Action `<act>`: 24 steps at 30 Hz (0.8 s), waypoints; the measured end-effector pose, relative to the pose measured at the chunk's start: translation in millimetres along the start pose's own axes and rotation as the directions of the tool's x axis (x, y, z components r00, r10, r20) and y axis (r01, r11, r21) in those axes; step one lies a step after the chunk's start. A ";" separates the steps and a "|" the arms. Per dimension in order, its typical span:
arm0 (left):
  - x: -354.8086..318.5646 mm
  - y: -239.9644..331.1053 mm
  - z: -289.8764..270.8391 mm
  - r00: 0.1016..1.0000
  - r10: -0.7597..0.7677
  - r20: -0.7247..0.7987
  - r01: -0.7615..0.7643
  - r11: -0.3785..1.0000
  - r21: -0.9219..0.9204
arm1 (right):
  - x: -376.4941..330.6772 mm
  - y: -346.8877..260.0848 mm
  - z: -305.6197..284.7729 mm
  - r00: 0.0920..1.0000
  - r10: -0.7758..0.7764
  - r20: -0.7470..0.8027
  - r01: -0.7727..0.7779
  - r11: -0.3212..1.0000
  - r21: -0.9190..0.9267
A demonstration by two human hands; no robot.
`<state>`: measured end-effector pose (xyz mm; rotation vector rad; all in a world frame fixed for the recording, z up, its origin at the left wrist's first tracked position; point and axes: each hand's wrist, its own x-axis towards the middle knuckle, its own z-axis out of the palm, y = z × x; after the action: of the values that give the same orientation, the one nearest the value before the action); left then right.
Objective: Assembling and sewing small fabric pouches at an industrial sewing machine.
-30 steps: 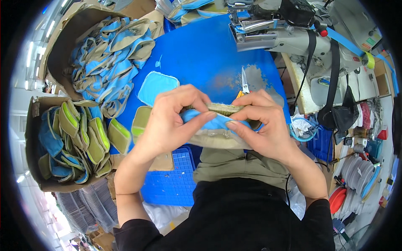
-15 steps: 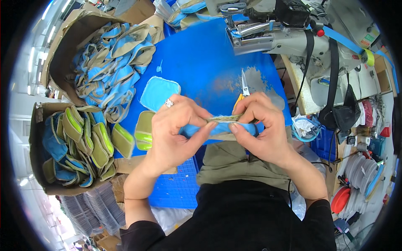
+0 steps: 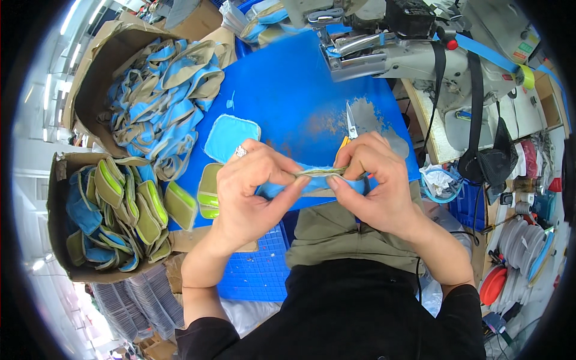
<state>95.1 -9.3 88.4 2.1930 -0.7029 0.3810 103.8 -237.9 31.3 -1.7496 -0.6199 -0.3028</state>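
Between my two hands a blue and khaki fabric pad (image 3: 318, 185) is stretched, its layered edge turned up toward me. My left hand (image 3: 255, 183), with a ring on one finger, pinches one end between thumb and fingers. The other end is pinched the same way by my right hand (image 3: 379, 177). Scissors (image 3: 350, 123) with yellow handles lie just beyond my right hand, their handles partly hidden by it. A light blue square pad (image 3: 231, 138) lies flat beyond my left hand. Beside that hand rests a khaki pad (image 3: 209, 186) with a lime-green strip.
At the left, one cardboard box (image 3: 90, 78) holds tangled blue and khaki fabric strips (image 3: 171, 99); a nearer box (image 3: 58, 210) holds several finished-looking pads (image 3: 150, 207). A sewing machine (image 3: 414, 57) stands at the far right of the blue tabletop (image 3: 276, 84). Reels (image 3: 519, 246) sit at right.
Both hands keep their pinch on the pad, whose layered edge now shows a little more openly. The whole view has shifted slightly; the surrounding things have stayed in place.
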 end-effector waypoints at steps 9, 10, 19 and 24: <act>3.5 -1.4 -2.6 0.999 -0.021 0.024 0.022 0.999 -0.050 | 4.2 -1.1 -3.8 0.999 0.024 0.040 -0.026 0.999 0.035; 4.0 -1.3 -2.9 1.000 -0.020 0.024 0.022 0.999 -0.049 | 4.6 -1.2 -4.4 0.998 0.030 0.052 -0.031 0.999 0.030; 13.0 -1.5 -5.8 0.998 -0.039 0.058 0.044 0.996 -0.080 | 16.5 -21.3 -16.3 0.971 0.197 0.135 -0.207 0.976 0.062; 30.0 0.8 -17.6 0.974 -0.075 0.212 0.106 0.984 -0.140 | 36.4 -38.8 -40.0 0.891 0.266 0.367 -0.237 0.964 -0.123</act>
<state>117.9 -7.1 114.5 2.1296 -0.7149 0.0508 117.1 -260.8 92.4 -1.9556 -0.6524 0.2061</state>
